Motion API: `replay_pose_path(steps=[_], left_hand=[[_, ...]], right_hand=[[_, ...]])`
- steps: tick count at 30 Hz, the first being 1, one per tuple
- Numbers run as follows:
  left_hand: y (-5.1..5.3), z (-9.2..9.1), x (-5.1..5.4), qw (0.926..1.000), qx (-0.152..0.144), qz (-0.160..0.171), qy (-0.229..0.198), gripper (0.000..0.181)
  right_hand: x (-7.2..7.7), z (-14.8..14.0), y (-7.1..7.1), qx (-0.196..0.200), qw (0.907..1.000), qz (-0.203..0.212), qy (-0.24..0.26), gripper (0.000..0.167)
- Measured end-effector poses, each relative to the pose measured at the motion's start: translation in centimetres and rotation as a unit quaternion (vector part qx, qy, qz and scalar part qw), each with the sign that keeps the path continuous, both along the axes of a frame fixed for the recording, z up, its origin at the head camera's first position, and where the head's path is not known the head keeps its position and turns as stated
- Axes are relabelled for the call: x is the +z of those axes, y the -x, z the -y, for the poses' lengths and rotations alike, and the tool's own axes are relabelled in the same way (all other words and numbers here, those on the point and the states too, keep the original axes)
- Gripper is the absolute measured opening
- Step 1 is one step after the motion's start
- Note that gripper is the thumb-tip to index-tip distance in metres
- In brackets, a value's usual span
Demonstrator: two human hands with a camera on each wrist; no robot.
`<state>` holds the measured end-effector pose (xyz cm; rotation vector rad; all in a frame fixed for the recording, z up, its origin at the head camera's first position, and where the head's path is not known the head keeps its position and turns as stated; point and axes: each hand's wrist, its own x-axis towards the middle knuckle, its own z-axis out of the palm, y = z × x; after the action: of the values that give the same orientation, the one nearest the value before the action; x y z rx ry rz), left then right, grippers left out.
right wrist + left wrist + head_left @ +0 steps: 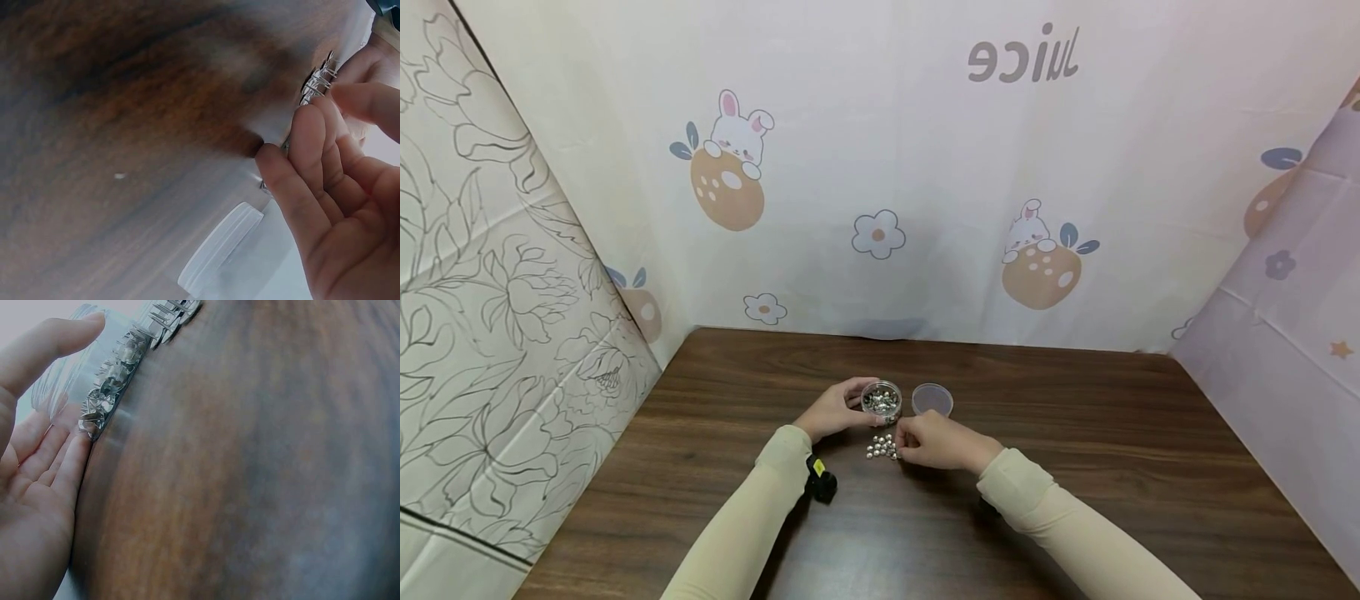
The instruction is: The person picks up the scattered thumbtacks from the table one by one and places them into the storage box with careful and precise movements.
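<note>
My left hand holds a round clear plastic box, thumb on its near side and fingers round the far side. Silver thumbtacks fill its bottom; the box sits on the table. Just in front of it lies a loose group of thumbtacks, pins up in the left wrist view. My right hand is at the right edge of this group, fingers bent, little finger touching the table. Its thumb tip is close to the other fingertips; whether a tack is between them is hidden.
Right of the box, behind my right hand, lies a round clear lid. The dark wooden table meets a printed cloth at its back edge, with more cloth at both sides. A black wrist camera hangs under the left sleeve.
</note>
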<state>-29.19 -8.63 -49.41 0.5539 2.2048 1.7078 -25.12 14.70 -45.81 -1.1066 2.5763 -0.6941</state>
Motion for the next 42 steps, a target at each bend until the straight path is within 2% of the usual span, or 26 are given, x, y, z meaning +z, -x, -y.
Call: replay_pose_path(steps=[5, 21, 42], left_hand=[[-0.32, 0.10, 0.62, 1.0000, -0.006, 0.002, -0.007, 0.071], [-0.37, 0.06, 0.61, 0.9999, -0.004, 0.005, -0.010, 0.071], [-0.39, 0.03, 0.73, 0.9999, -0.003, 0.011, -0.012, 0.071]], right_hand=[[0.02, 0.08, -0.08, 0.000, 0.9999, 0.001, -0.010, 0.015], [-0.34, 0.23, -0.38, 0.000, 0.9984, -0.052, -0.024, 0.015], [-0.40, 0.31, -0.40, -0.016, 0.9976, -0.063, -0.023, 0.013]])
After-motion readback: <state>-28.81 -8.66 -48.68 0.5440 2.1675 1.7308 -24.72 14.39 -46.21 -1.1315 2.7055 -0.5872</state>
